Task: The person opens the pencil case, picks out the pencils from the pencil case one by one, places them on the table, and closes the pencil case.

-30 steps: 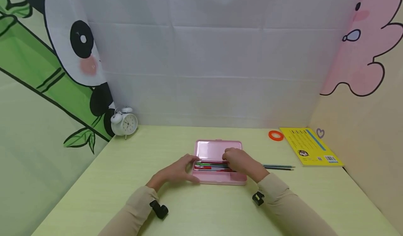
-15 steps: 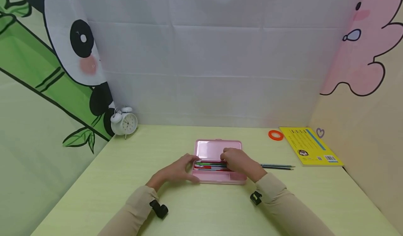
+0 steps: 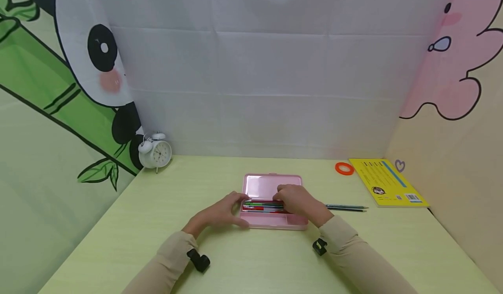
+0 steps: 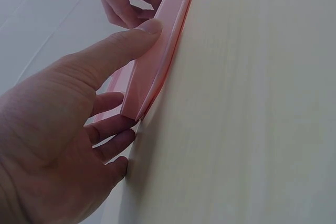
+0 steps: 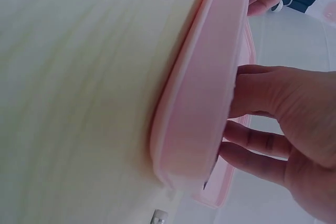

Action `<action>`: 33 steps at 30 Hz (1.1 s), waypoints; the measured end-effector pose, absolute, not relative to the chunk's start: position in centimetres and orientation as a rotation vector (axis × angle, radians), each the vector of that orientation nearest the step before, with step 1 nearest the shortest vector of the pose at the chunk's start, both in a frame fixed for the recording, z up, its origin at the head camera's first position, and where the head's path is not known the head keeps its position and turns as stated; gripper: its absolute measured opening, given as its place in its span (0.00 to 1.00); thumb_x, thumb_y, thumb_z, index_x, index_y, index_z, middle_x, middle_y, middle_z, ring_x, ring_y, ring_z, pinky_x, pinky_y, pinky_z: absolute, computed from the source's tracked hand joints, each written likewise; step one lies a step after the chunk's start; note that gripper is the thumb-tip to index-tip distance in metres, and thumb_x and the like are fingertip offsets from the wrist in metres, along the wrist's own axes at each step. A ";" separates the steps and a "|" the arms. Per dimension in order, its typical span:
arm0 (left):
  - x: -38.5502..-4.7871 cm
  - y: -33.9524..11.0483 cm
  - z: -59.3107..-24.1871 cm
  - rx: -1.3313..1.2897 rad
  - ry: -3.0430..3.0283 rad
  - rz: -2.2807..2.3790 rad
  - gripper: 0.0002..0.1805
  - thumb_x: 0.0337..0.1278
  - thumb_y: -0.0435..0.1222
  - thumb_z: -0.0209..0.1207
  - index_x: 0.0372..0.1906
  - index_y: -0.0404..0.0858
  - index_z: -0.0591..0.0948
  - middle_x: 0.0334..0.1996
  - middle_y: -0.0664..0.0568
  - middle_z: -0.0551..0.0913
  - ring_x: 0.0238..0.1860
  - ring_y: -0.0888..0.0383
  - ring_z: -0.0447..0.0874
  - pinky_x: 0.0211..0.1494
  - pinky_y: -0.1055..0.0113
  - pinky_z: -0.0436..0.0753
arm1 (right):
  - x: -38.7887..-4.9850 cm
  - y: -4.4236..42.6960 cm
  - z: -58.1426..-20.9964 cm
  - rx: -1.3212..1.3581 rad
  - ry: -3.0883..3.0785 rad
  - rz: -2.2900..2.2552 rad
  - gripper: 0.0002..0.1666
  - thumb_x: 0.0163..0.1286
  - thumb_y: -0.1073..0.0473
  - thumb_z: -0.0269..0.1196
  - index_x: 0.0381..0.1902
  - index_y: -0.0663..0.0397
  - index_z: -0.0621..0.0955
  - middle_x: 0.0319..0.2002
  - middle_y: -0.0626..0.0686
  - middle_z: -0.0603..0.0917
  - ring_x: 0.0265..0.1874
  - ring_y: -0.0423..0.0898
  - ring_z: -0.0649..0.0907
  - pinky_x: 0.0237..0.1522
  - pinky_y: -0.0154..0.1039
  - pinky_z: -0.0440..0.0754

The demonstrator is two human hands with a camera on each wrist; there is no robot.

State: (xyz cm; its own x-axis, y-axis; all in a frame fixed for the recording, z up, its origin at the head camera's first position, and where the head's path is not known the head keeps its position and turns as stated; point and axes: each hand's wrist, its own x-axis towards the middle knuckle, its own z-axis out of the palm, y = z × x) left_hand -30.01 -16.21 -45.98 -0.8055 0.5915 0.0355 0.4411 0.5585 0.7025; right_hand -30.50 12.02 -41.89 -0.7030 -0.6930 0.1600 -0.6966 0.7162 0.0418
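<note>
A pink pencil case (image 3: 271,220) lies open on the table, its lid (image 3: 271,187) tipped back. Inside are several pens and pencils (image 3: 261,208), some green, some red and white. My left hand (image 3: 222,211) holds the case's left end, thumb (image 4: 139,35) on the front wall and fingers round the corner. My right hand (image 3: 300,201) reaches over the case from the right, fingers (image 5: 254,142) bent down inside it among the pens. The case wall hides its fingertips, so whether they pinch a pen is unclear. A dark pointed tip shows by the case rim in the right wrist view.
Two dark pencils (image 3: 346,208) lie on the table right of the case, partly behind my right wrist. Further back are an orange-red ring (image 3: 344,169) and a yellow book (image 3: 387,182). A white alarm clock (image 3: 156,153) stands at the back left.
My right hand has shifted slightly left over the case, then stayed nearly still. The left hand and the case have hardly moved.
</note>
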 end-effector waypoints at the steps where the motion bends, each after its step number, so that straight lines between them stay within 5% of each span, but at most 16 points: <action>1: -30.0 -16.2 -46.0 0.869 2.586 1.083 0.49 0.43 0.54 0.76 0.69 0.38 0.69 0.61 0.51 0.70 0.65 0.52 0.66 0.70 0.50 0.65 | -30.5 12.0 -41.9 1.131 -2.753 0.041 0.10 0.64 0.66 0.68 0.40 0.48 0.91 0.30 0.45 0.81 0.27 0.40 0.75 0.33 0.33 0.77; 15: -30.0 -16.1 -46.1 0.862 2.600 1.066 0.49 0.43 0.55 0.76 0.69 0.39 0.69 0.61 0.52 0.70 0.65 0.52 0.66 0.69 0.51 0.66 | -30.5 12.4 -41.8 1.175 -2.728 0.041 0.13 0.63 0.67 0.69 0.44 0.48 0.90 0.33 0.47 0.84 0.30 0.42 0.79 0.37 0.36 0.81; 33: -30.2 -16.1 -46.0 0.889 2.594 1.070 0.56 0.42 0.54 0.77 0.74 0.37 0.61 0.65 0.48 0.69 0.67 0.51 0.65 0.72 0.50 0.61 | -29.2 12.8 -40.3 1.150 -2.725 -0.046 0.20 0.64 0.67 0.69 0.51 0.41 0.89 0.31 0.46 0.81 0.27 0.41 0.77 0.29 0.32 0.76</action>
